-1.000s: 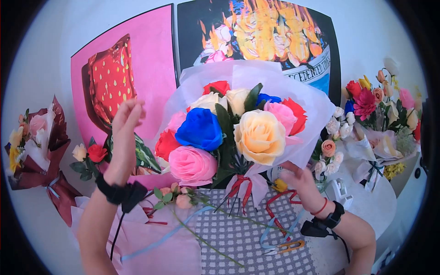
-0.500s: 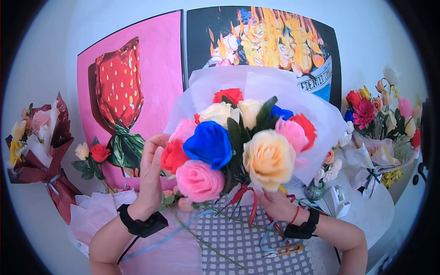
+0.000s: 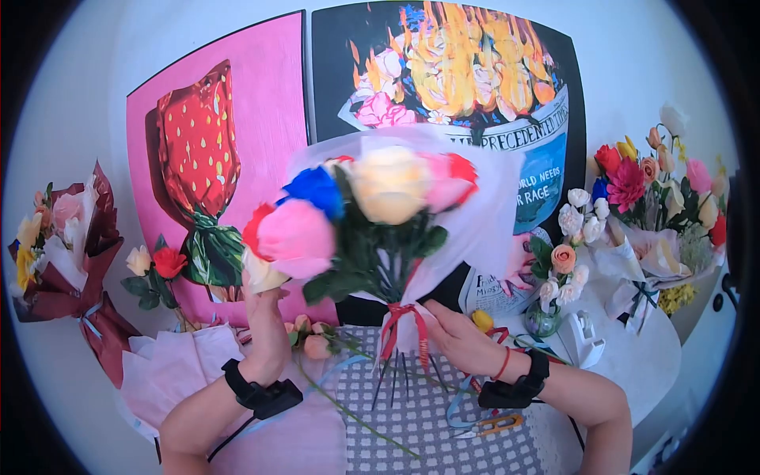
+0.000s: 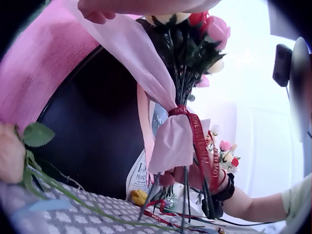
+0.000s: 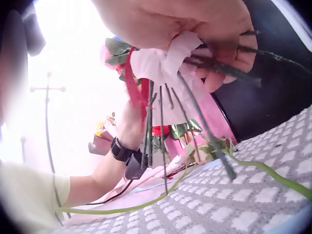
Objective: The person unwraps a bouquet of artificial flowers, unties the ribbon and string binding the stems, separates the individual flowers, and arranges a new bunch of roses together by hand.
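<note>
Steady the bunch at the tie, support the blooms from the side

At far left, a burgundy-wrapped bunch (image 3: 79, 277) leans by the wall, with pale pink tissue (image 3: 178, 360) spread on the table just right of it. Next comes the left hand (image 3: 269, 317), raised at the left side of the bouquet (image 3: 380, 237), right under a cream rose (image 3: 261, 275). Its fingers are largely hidden, so I cannot tell whether it grips anything; a light, flat support there would be kindest to the petals.

The bouquet is held up in the middle, above the grey patterned cloth (image 3: 459, 459), heads up and tilted slightly left, its upper roses blurred. A red ribbon (image 3: 393, 317) cinches the wrap, and bare stems (image 5: 164, 141) fan out below it.

Right of the tie, the right hand (image 3: 455, 336) is closed, fingers curled round the stem end and gathered paper. That looks the best place to bear the weight: firm on the stems, loose on the tissue, bow uncrushed. Any turn should come slowly from this grip, keeping the stem tips clear of the snips (image 3: 499, 425) lying at lower right
</note>
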Demonstrator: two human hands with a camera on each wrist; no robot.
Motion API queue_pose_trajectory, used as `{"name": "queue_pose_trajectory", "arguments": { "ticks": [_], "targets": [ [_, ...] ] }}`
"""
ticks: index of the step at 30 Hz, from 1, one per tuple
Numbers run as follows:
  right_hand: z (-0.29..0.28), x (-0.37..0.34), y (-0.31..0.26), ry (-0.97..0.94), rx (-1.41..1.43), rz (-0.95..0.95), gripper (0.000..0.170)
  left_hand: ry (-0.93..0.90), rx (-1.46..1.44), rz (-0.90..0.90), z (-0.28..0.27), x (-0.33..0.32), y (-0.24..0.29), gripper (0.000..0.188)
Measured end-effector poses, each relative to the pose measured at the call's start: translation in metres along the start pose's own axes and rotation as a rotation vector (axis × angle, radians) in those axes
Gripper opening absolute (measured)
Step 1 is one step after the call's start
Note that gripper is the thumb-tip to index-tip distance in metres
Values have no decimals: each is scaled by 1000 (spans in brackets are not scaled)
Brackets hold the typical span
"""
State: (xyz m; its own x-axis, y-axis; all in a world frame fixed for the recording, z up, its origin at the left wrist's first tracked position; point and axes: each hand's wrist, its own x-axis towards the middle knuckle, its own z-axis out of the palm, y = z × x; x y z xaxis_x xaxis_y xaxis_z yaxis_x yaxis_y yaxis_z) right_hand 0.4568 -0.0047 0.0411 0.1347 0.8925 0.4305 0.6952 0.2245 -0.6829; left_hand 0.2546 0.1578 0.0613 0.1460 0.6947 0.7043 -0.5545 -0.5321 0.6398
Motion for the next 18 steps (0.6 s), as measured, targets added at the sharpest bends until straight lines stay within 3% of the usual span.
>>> {"name": "queue_pose_trajectory", "arguments": {
  "ticks": [2,4,6,7,9,10,13,14,16,18],
  "targets": [
    [-2,0,-22,18,-49,70,26,18,-17,-211,-4,-8,-5,35],
    [0,0,-25,73,-79,92,28,26,19,-214,-3,-17,-8,35],
    [1,-1,-30,92,-96,92,29,-71,18,-463,-9,-27,-17,37],
    [1,-2,-34,111,-108,93,29,-70,16,-466,-10,-27,-18,37],
    [-4,-1,-47,99,-110,91,29,-442,-107,-687,-8,-29,-18,37],
    [-8,0,-55,91,-109,87,29,-440,-110,-694,0,-31,-14,37],
    [-6,-2,-57,97,-90,110,29,-1011,-70,-664,20,-35,3,38],
    [-4,-3,-52,113,-83,90,29,-1014,-72,-668,21,-37,2,38],
    [2,-14,-39,109,-102,118,28,-1208,-135,-767,22,-44,-5,34],
    [5,-24,-26,54,-230,138,26,-1233,-90,-765,15,-46,-25,29]
  ]
}}
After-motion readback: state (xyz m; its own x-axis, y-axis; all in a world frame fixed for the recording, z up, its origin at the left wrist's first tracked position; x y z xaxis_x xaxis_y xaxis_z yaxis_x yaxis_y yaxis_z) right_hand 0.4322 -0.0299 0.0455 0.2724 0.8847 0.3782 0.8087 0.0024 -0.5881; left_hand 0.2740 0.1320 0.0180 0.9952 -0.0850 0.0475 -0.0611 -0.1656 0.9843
